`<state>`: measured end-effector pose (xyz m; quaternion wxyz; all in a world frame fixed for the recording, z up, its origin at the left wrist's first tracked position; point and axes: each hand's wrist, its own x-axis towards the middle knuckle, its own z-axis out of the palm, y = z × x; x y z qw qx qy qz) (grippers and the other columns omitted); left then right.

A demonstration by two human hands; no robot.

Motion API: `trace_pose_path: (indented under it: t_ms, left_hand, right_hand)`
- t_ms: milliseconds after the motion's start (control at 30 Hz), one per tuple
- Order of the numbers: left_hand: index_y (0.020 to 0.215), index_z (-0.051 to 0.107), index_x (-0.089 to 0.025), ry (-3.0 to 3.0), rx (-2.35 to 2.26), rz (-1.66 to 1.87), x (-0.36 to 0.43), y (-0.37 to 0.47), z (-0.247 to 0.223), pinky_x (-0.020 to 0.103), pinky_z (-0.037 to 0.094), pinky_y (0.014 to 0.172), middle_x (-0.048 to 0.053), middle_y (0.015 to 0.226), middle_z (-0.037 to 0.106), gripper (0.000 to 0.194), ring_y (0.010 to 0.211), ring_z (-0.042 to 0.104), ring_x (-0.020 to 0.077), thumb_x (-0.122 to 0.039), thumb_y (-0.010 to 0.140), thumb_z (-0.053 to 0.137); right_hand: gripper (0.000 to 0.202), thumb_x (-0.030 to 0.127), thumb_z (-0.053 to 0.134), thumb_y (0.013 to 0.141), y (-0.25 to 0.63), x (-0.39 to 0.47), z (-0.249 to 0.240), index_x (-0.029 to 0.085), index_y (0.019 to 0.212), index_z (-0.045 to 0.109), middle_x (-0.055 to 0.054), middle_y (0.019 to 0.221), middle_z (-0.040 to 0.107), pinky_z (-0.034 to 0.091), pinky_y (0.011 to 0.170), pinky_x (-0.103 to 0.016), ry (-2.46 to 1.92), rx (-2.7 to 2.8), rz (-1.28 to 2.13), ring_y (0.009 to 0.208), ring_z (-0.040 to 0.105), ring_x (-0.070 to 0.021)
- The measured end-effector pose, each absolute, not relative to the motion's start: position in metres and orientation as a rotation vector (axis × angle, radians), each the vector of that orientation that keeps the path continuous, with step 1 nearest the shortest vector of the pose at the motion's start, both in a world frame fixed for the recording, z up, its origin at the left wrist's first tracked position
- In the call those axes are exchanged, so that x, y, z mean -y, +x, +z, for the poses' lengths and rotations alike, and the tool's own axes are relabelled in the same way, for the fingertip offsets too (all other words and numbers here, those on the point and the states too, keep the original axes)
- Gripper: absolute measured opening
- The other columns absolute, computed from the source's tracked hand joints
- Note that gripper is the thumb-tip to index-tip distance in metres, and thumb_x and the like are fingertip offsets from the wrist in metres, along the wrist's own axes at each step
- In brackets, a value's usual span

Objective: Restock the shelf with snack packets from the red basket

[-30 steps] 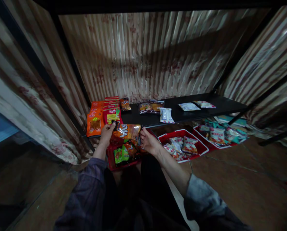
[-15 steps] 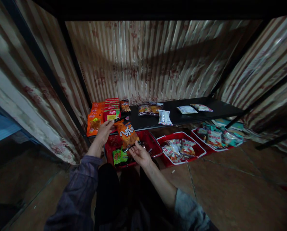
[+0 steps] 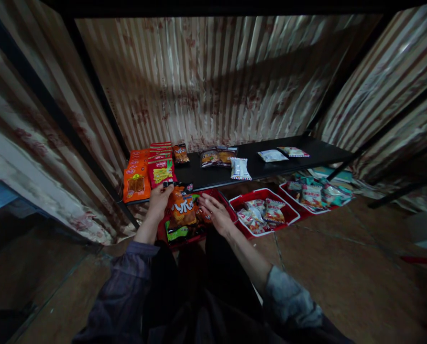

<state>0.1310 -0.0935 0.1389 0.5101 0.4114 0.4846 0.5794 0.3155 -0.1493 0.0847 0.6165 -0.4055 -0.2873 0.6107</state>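
Observation:
My left hand [image 3: 158,204] pinches the dark top edge of an orange snack bag [image 3: 183,209], which hangs over the left red basket [image 3: 232,214]. At the bag's right side is my right hand [image 3: 216,212], its fingers stretched out; whether they touch the bag I cannot tell. Below the bag, a green packet [image 3: 177,233] lies in the basket beside other packets partly hidden by my hands. A similar orange-brown bag [image 3: 180,154] stands on the shelf behind, right of a row of red packets [image 3: 162,171] and a row of orange packets [image 3: 136,184].
The black shelf [image 3: 213,177] also carries brown snack bags [image 3: 218,156], a white packet [image 3: 239,168] and two flat packets farther right. A middle red basket [image 3: 295,217] and a right one [image 3: 282,188] hold more packets on the floor. Metal posts and striped curtains surround the shelf.
The orange bag has come down toward the basket and hangs more upright. My right hand has left its lower corner and moved up to its right side. The view has shifted slightly.

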Motion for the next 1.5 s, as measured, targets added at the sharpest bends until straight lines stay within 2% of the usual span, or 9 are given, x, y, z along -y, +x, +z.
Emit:
trace_pose_path:
  t_ms: [67,200,333,500,733,1067,1233,1367,1500]
  left_hand:
    - [0.072,0.062,-0.015,1.064,-1.158,1.368,0.097,0.135,0.137,0.023,0.042,0.058,-0.001,0.064,0.062,0.034,0.059,0.055,0.0114,-0.043,0.056,0.073]
    - [0.074,0.062,-0.015,1.147,-1.134,1.3,0.104,0.142,0.137,0.023,0.042,0.055,-0.001,0.063,0.062,0.037,0.057,0.054,0.0117,-0.046,0.058,0.072]
    - [0.071,0.06,-0.016,1.155,-1.132,1.297,0.107,0.143,0.142,0.023,0.042,0.053,-0.001,0.06,0.061,0.037,0.054,0.054,0.0119,-0.048,0.057,0.073]
    - [0.07,0.06,-0.016,1.056,-1.098,1.307,0.109,0.15,0.145,0.026,0.045,0.056,-0.002,0.06,0.062,0.038,0.055,0.056,0.0131,-0.047,0.054,0.075]
    - [0.072,0.06,-0.017,0.968,-1.03,1.369,0.109,0.154,0.143,0.022,0.041,0.056,-0.003,0.061,0.06,0.035,0.056,0.053,0.0104,-0.049,0.062,0.071]
    - [0.069,0.062,-0.016,0.951,-1.118,1.396,0.106,0.154,0.14,0.024,0.042,0.058,-0.001,0.059,0.062,0.042,0.06,0.057,0.0134,-0.056,0.059,0.069]
    - [0.076,0.065,-0.017,0.902,-1.046,1.329,0.112,0.151,0.147,0.025,0.045,0.068,0.002,0.076,0.068,0.041,0.072,0.061,0.0145,-0.051,0.056,0.075]
    - [0.084,0.066,-0.019,0.909,-0.956,1.273,0.123,0.149,0.139,0.027,0.046,0.081,0.004,0.094,0.069,0.035,0.091,0.062,0.0177,-0.045,0.062,0.074]
    - [0.094,0.067,-0.019,0.978,-0.9,1.194,0.135,0.15,0.132,0.03,0.045,0.085,0.006,0.101,0.069,0.036,0.097,0.062,0.0205,-0.045,0.069,0.069]
  right_hand:
    - [0.042,0.038,0.08,0.059,0.313,0.138,0.104,0.027,0.098,0.068,-0.001,0.104,0.069,0.041,0.096,-0.031,-0.906,0.765,1.346,0.108,0.058,-0.0179]
    - [0.041,0.039,0.081,0.053,0.305,0.122,0.129,0.023,0.089,0.071,0.001,0.081,0.07,0.048,0.072,-0.026,-0.951,0.852,1.327,0.076,0.063,-0.0137]
    - [0.031,0.038,0.084,0.047,0.302,0.121,0.135,0.017,0.061,0.065,0.003,0.061,0.065,0.045,0.057,-0.021,-0.971,0.763,1.363,0.056,0.057,-0.0091]
    - [0.03,0.033,0.083,0.047,0.302,0.122,0.133,0.016,0.058,0.061,0.004,0.057,0.063,0.038,0.048,-0.019,-0.973,0.587,1.352,0.05,0.053,-0.0073]
    - [0.029,0.031,0.083,0.048,0.308,0.113,0.139,0.017,0.059,0.06,0.004,0.052,0.061,0.034,0.044,-0.019,-0.984,0.519,1.332,0.044,0.05,-0.0069]
    - [0.027,0.032,0.082,0.051,0.307,0.108,0.141,0.016,0.058,0.061,0.003,0.053,0.062,0.034,0.041,-0.018,-0.976,0.572,1.326,0.044,0.05,-0.0067]
    - [0.026,0.031,0.081,0.05,0.304,0.107,0.144,0.016,0.06,0.062,0.002,0.053,0.063,0.036,0.04,-0.02,-0.998,0.534,1.305,0.043,0.05,-0.0081]
    - [0.026,0.031,0.08,0.051,0.307,0.101,0.146,0.017,0.059,0.06,0.003,0.051,0.061,0.032,0.038,-0.02,-0.989,0.52,1.302,0.041,0.049,-0.0079]
    - [0.027,0.029,0.081,0.051,0.311,0.094,0.144,0.017,0.057,0.057,0.004,0.051,0.059,0.028,0.037,-0.02,-0.96,0.507,1.302,0.041,0.046,-0.007]
